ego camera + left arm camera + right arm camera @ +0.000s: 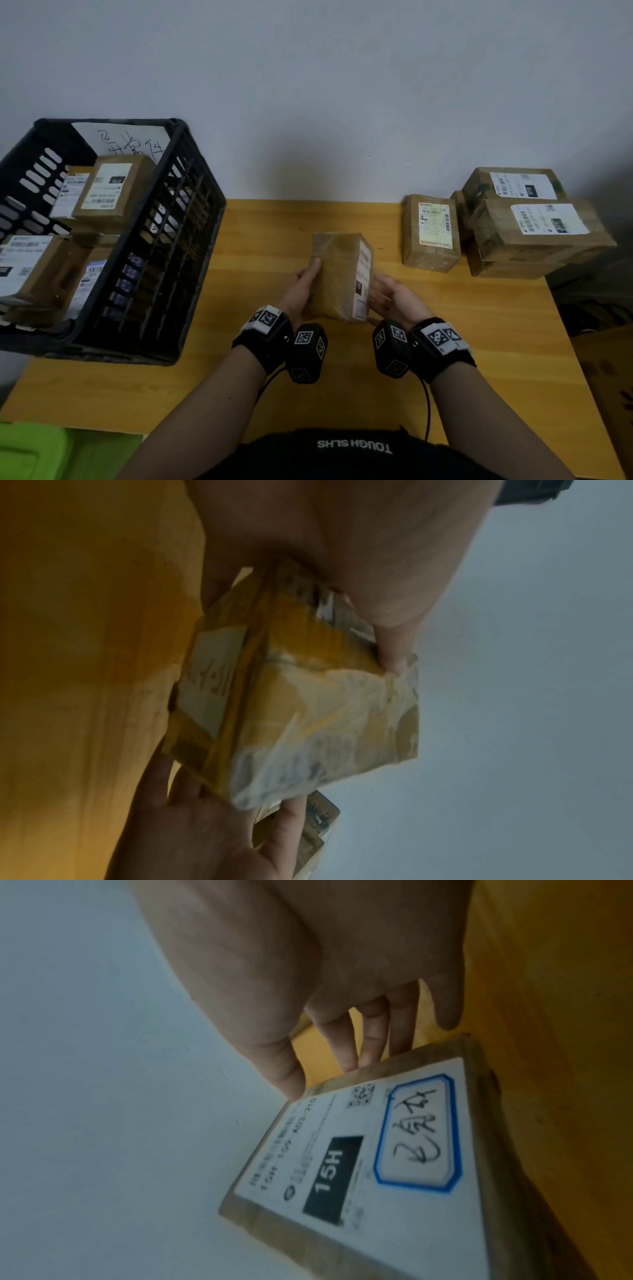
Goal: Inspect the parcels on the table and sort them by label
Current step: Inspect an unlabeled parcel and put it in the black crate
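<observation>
A small brown taped parcel [337, 274] is held on edge just above the wooden table [260, 404], between both hands. My left hand [305, 284] grips its left side, thumb on the upper face. My right hand [394, 298] lies open against the labelled right side with straight fingers. In the right wrist view the white label [359, 1164] shows a black "15H" block and a blue-framed box with handwriting; the right hand's fingers [373, 1031] reach past the parcel's far edge. The left wrist view shows the parcel [301, 702] held by the left thumb [394, 647], and the right hand [205, 831] touching it.
A black slotted crate [191, 205] at the left holds several labelled parcels and a handwritten paper sign [126, 140]. Three or more labelled parcels [431, 233] are stacked at the table's back right [534, 226]. A green object [30, 448] lies below the table's front left corner.
</observation>
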